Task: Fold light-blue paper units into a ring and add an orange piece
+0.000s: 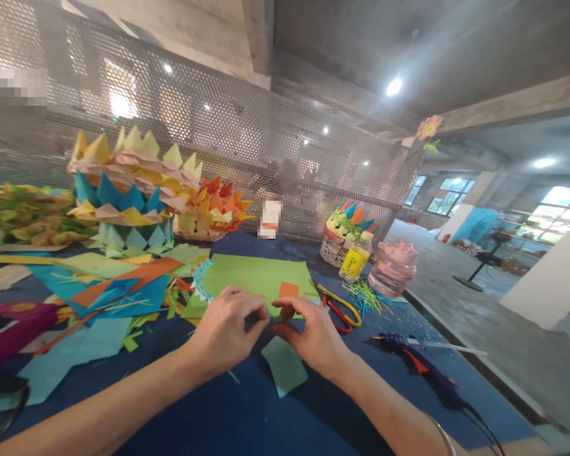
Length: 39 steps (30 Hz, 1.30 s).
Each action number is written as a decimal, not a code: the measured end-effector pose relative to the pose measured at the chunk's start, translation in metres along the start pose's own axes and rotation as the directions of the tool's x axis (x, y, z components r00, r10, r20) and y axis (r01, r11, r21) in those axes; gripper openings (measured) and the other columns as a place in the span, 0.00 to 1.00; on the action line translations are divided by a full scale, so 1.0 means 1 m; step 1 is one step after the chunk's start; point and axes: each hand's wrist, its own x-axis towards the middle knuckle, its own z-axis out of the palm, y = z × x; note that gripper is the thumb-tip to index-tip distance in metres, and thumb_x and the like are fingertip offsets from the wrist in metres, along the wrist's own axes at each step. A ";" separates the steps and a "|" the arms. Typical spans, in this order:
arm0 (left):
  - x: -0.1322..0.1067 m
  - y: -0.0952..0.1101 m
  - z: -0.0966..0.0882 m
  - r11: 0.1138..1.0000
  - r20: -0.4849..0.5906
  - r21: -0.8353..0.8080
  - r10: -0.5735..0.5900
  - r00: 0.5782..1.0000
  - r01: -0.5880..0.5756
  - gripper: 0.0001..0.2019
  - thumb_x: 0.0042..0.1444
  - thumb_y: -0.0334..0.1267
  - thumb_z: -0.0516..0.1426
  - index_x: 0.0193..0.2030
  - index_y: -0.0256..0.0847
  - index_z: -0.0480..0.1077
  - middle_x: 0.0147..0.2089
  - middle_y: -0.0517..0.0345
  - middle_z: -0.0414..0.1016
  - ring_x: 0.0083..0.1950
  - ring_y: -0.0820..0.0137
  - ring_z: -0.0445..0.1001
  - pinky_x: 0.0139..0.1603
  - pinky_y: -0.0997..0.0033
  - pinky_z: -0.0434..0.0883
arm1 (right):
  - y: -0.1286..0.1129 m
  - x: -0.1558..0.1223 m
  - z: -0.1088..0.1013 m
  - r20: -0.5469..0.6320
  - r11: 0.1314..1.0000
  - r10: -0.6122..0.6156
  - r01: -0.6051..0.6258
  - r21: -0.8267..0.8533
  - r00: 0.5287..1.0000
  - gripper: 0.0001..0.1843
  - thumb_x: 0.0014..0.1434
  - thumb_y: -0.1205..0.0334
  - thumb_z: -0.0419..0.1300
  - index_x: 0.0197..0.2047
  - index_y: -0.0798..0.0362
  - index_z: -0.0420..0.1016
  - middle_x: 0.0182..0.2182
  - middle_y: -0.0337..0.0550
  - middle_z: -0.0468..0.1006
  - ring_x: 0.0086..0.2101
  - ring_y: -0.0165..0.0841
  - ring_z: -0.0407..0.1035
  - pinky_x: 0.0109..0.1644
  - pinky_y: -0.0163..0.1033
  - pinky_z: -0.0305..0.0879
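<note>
Over the blue table, my left hand (232, 322) and my right hand (311, 330) meet with their fingertips pinched. Between them is a small piece of bluish-green paper (270, 320), mostly hidden by the fingers. Just below lies a pale blue-green paper piece (285, 367), near my right thumb. Behind the hands a light green sheet (251, 272) lies flat, with a small orange paper square (289, 289) on it. A curved chain of folded blue and white paper (201, 282) rests at its left edge. Scissors (346, 310) with red and yellow handles lie right of my right hand.
A dark blue glue gun (418, 361) lies on the right, its cord trailing forward. Paper scraps (118, 291), folded-paper baskets (133, 202) and a magenta tool (19, 326) crowd the left. A yellow-labelled bottle (355, 258) and pink bottle (393, 269) stand near the right edge.
</note>
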 end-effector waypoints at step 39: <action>-0.001 0.002 0.001 0.994 0.005 -0.017 0.106 0.994 -0.106 0.07 0.56 0.29 0.54 0.27 0.40 0.68 0.28 0.61 0.73 0.34 0.69 0.68 0.41 0.65 0.60 | -0.003 -0.006 0.004 0.020 0.992 -0.078 0.080 -0.099 0.997 0.04 0.53 0.71 0.62 0.31 0.54 0.70 0.30 0.41 0.72 0.36 0.34 0.66 0.41 0.38 0.60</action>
